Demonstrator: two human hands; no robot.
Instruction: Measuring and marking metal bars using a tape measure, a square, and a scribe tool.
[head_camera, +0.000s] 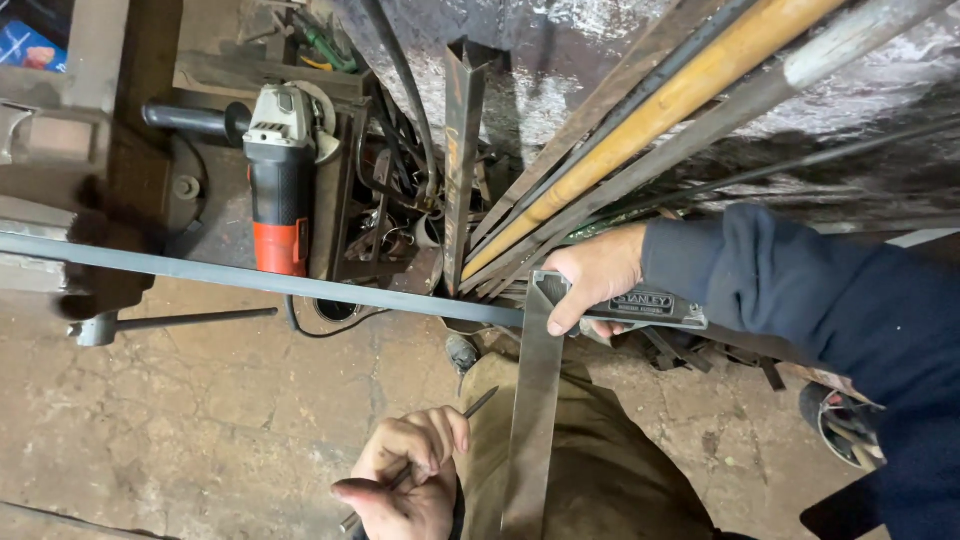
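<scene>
Nearest the camera, the left hand (405, 480) has its fingers (440, 440) clenched around a thin metal scriber (470, 408), a dark slim rod whose tip points up toward the blade of the square. Below it lie olive trousers (590, 470) and a cracked, dusty concrete floor (200, 420).

Just beyond, a steel try square (535, 400) hangs with its flat grey blade pointing down over the knee and its stock lying along a long grey steel bar (250, 278). The right hand (595, 275), in a dark blue sleeve (800, 300), grasps the stock where it meets the bar; thumb and fingers wrap over the corner, pressing square and bar together. The scriber's tip is close to the blade's left edge, not clearly touching it.

Farther off, an angle grinder (280, 170) with a red and grey body lies among scrap. Rusty angle iron (462, 150), steel strips and a yellow-brown wooden pole (660, 110) lean against a rough, stained wall (560, 60).
</scene>
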